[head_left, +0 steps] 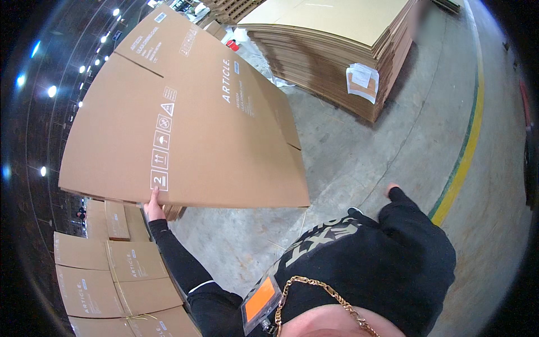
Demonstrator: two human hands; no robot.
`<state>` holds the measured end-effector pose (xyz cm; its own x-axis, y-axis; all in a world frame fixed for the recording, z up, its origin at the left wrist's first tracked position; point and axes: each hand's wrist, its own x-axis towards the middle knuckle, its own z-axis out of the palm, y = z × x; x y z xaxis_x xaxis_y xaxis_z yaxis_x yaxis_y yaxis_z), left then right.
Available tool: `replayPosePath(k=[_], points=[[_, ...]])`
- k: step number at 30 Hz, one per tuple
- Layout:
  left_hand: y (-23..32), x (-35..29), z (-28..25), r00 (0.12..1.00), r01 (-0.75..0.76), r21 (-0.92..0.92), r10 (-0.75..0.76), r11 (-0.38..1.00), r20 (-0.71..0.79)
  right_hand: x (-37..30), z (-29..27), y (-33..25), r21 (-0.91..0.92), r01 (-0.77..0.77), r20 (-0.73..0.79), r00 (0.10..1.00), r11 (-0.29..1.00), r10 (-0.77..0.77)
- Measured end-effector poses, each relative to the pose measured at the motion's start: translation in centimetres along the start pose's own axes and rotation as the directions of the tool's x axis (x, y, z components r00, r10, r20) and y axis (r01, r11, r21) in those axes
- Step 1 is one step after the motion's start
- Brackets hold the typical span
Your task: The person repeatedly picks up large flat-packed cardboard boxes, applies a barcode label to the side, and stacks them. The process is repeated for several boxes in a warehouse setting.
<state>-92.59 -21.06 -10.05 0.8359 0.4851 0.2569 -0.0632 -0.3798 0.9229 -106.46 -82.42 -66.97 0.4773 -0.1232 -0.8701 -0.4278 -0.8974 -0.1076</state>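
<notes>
A large flattened cardboard box (208,140), brown with white printed handling symbols and slits along two of its edges, spreads out in front of me on the left. My left hand (154,208) grips its near edge, thumb on the printed face and the other fingers out of sight behind. The far edge of the box reaches toward the upper left. My right hand (392,188) hangs at my right side, away from the box; only a small part shows past the black sleeve, and its fingers cannot be made out.
A tall stack of flat cardboard (320,62), with a paper label pouch (362,82) on its corner, stands ahead. Strapped brown cartons (90,292) are piled at the lower left. A yellow and green floor line (457,174) curves along the right. Wooden pallets (231,8) lie at the back.
</notes>
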Motion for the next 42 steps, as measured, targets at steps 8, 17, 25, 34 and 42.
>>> replayPosePath(k=[8,17,25,34,42], points=[[1.5,4.3,7.5,0.992,-0.026,-0.051,0.032,0.998,0.123,-0.9,-2.3,6.5,0.218,-0.042,-0.167,0.983,0.975,0.08],[0.7,1.4,-2.8,0.992,-0.048,-0.218,0.072,0.975,0.103,-0.5,-4.6,-14.2,0.32,0.448,-0.146,0.894,0.835,-0.424],[-0.7,2.3,-8.5,0.832,0.012,-0.517,0.278,0.856,0.48,-4.8,-3.0,-29.8,0.921,-0.071,0.291,0.78,0.384,-0.553],[2.4,5.8,-12.2,0.599,0.011,-0.621,0.492,0.784,0.632,-12.6,1.7,-44.2,0.775,-0.583,0.586,0.52,0.244,-0.622],[5.3,4.3,-9.1,0.602,-0.23,-0.355,0.419,0.906,0.68,-18.6,6.5,-57.0,0.43,-0.867,0.357,0.419,-0.252,-0.835]])
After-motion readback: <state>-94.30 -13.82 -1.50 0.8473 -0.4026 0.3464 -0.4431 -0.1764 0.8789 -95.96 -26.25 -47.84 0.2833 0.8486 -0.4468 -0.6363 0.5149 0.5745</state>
